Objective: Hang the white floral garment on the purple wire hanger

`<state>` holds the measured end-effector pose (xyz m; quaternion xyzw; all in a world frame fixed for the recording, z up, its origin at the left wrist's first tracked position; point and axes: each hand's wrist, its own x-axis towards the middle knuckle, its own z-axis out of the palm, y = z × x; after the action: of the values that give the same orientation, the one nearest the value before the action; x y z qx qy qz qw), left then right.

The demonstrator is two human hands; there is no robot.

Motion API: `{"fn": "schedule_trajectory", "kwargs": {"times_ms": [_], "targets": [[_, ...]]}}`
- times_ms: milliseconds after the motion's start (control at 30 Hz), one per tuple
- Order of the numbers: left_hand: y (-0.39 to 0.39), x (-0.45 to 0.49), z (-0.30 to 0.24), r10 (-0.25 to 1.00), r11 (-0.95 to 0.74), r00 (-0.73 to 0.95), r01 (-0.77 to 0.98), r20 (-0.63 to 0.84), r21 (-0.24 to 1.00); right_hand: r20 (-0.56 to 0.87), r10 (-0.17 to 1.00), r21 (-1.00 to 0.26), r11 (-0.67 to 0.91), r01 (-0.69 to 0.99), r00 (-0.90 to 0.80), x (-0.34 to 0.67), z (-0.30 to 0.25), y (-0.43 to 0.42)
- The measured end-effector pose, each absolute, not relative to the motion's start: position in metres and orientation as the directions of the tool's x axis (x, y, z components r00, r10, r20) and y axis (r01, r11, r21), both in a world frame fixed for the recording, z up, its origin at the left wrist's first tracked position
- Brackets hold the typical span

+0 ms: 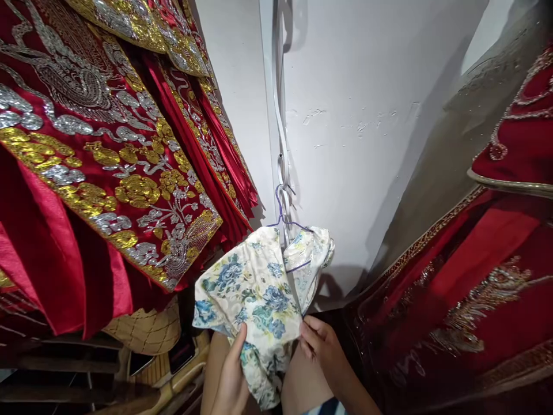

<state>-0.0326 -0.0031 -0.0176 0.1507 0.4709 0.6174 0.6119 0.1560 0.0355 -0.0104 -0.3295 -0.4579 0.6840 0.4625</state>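
A cream garment with a blue floral print [254, 288] hangs on a thin purple wire hanger [283, 216], hooked onto a white cord [280, 132] running down the white wall. My left hand [231, 380] is closed on the garment's lower left part, thumb up against the cloth. My right hand [322, 346] pinches the garment's edge at its lower right, fingers pressed together on the fabric. Both hands are below the hanger, at the bottom middle of the view.
Red robes with gold and silver embroidery [108, 155] hang close on the left. More red embroidered cloth [475, 288] fills the right side. A tan quilted fabric [147, 331] and wooden slats [64, 369] lie at the lower left. The white wall [367, 115] is straight ahead.
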Motion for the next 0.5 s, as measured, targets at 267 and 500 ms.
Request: {"fn": "schedule_trajectory", "kwargs": {"times_ms": [267,500], "targets": [[0.008,-0.019,-0.021,0.640,-0.148,-0.760,-0.268,-0.114,0.952,0.022,0.911,-0.988,-0.044,-0.150,-0.411,0.160,0.000,0.026],[-0.005,0.028,-0.029,0.553,-0.330,-0.577,0.511,0.601,0.794,0.020,0.926,-0.987,-0.042,-0.156,-0.376,0.158,-0.002,0.019]]}}
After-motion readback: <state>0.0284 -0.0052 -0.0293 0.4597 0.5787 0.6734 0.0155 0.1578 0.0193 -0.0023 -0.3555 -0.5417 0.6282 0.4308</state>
